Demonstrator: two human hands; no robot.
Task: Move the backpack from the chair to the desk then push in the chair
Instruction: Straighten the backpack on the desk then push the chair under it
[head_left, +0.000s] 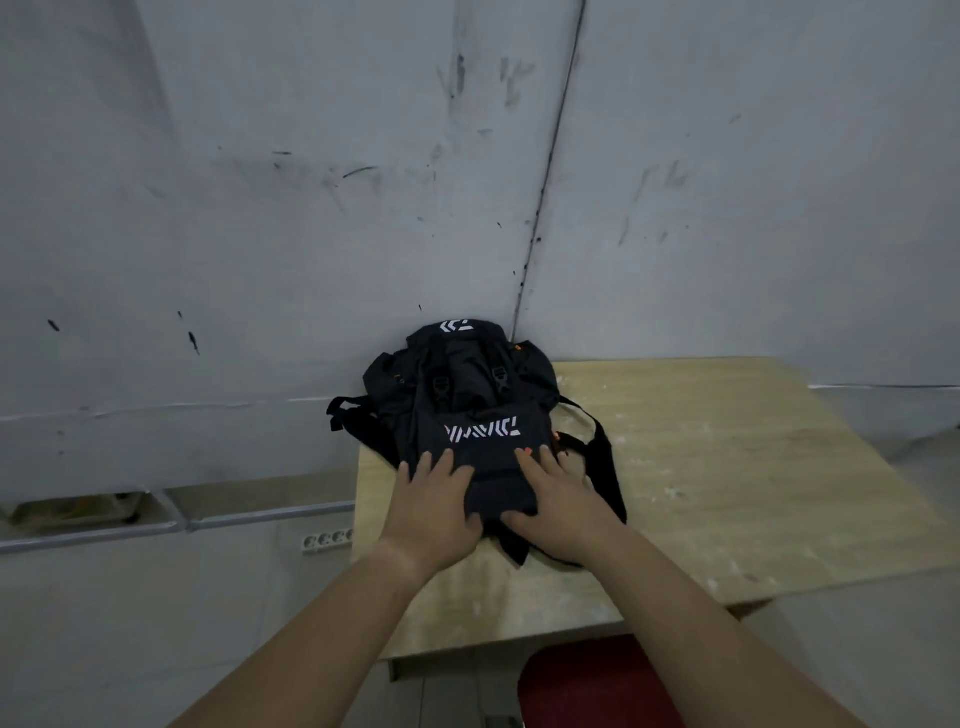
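A black backpack (467, 395) with white lettering lies on the light wooden desk (727, 467), at its far left corner against the wall. My left hand (434, 509) and my right hand (558, 499) rest flat on its near end, fingers spread over the fabric and thumbs curled under its near edge. Its straps trail off to the left and right. The red seat of the chair (592, 686) shows just below the desk's near edge, partly hidden by my right forearm.
Scuffed grey walls (260, 208) meet in a corner behind the backpack. A metal rail (156, 527) and a white power strip (327, 540) sit to the left of the desk, lower down. The desk's right half bears only pale stains.
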